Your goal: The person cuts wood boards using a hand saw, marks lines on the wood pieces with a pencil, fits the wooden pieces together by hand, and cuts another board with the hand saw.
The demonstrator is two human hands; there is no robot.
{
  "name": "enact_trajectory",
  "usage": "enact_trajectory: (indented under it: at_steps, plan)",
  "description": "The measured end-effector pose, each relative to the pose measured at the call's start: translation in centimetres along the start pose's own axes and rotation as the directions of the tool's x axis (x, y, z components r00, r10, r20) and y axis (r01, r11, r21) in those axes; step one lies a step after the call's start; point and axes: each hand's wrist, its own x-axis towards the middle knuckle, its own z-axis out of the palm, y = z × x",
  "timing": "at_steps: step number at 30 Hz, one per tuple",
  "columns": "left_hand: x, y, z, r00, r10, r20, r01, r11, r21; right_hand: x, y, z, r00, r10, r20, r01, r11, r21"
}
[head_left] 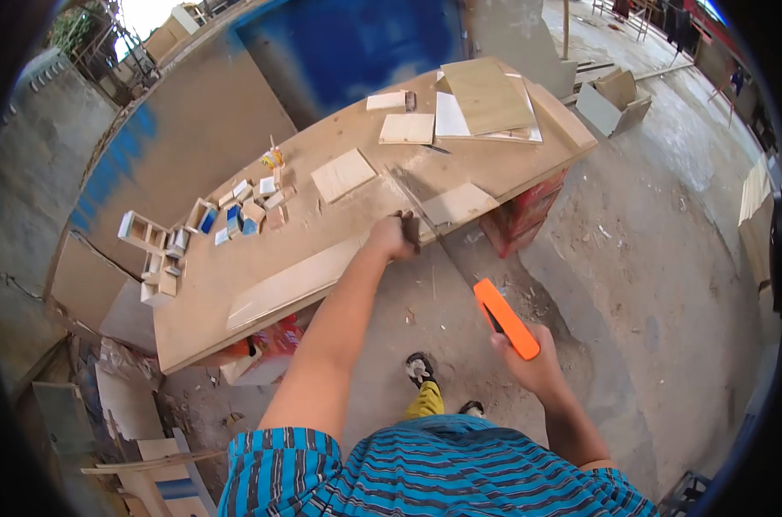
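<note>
My right hand (533, 358) is closed around the orange handle of a hand saw (506, 317). The saw's thin blade runs up and away from the handle, across a long pale wooden board (300, 280) at the near edge of the worktable (210, 284). Just left of the blade, my left hand (394, 236) grips the board at the table edge, its fingers bent and partly in shadow. On the blade's right side lies the board's other part (462, 203); whether the cut goes right through cannot be made out.
A square wooden piece (344, 175) lies beyond my left hand. Small wooden boxes (145, 231) and blocks (253, 211) cluster at the left. Thin panels (490, 99) are stacked at the far right. Red boxes (525, 211) stand under the table, and a white cabinet piece (611, 108) on the floor.
</note>
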Motion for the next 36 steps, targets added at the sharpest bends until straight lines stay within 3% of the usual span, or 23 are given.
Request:
enact_trajectory:
  at_steps: [2, 6, 9, 12, 15, 21, 24, 25, 28, 32, 34, 36]
  plan:
    - [2.2, -0.8, 1.1, 0.997, -0.029, 0.069, 0.026, 0.999, 0.039, 1.0, -1.5, 0.0, 0.999, 0.050, -0.002, -0.050, 0.999, -0.013]
    - [1.0, 1.5, -1.3, 0.989, -0.081, 0.125, 0.066, 0.990, 0.121, 0.9, -0.1, 0.5, 0.999, -0.010, -0.043, 0.011, 0.999, 0.038]
    - [2.8, -1.6, 3.3, 0.998, 0.057, -0.013, -0.051, 0.956, 0.288, -0.4, 1.0, -0.7, 1.000, 0.004, -0.013, -0.004, 1.000, -0.013]
    - [-0.9, 2.6, -1.4, 0.999, -0.028, 0.040, 0.018, 0.976, 0.215, -3.3, 0.8, -1.6, 1.000, 0.006, 0.004, -0.006, 0.998, -0.060]
    - [-1.5, 3.1, -2.5, 0.987, -0.037, 0.156, -0.005, 0.966, 0.260, -5.3, -1.1, -2.0, 1.000, 0.022, 0.007, -0.022, 0.998, -0.058]
    - [0.3, -0.6, 1.4, 0.983, 0.163, -0.085, -0.142, 0.967, 0.212, -3.7, -2.2, -1.7, 0.999, -0.013, 0.029, 0.014, 0.999, -0.039]
    - [2.0, -1.3, 1.6, 0.992, 0.125, -0.006, -0.123, 0.987, 0.107, -0.7, -0.1, 1.3, 0.999, -0.036, -0.020, 0.035, 0.997, -0.075]
    - [1.5, -0.8, 0.7, 0.998, 0.050, -0.040, -0.048, 0.997, 0.054, 0.3, 0.8, 2.6, 0.998, -0.063, -0.027, 0.060, 0.995, -0.074]
    - [1.0, 0.2, -1.0, 0.999, -0.029, 0.040, 0.026, 0.997, 0.078, 1.6, 0.7, 2.0, 0.998, -0.055, -0.037, 0.055, 0.998, 0.007]
    - [-0.1, 1.6, -2.6, 1.000, -0.027, 0.000, 0.027, 0.999, 0.044, -2.0, -0.8, 0.1, 0.998, -0.045, -0.048, 0.045, 0.999, -0.006]
    - [-0.3, 1.9, -3.3, 0.999, -0.014, 0.043, 0.011, 0.998, 0.058, -5.0, -0.7, -2.0, 0.994, -0.100, -0.032, 0.096, 0.987, -0.126]
    - [-0.4, 1.7, -3.0, 1.000, 0.015, 0.007, -0.016, 0.997, 0.081, -7.6, -1.2, -3.4, 1.000, 0.023, -0.001, -0.023, 0.993, -0.115]
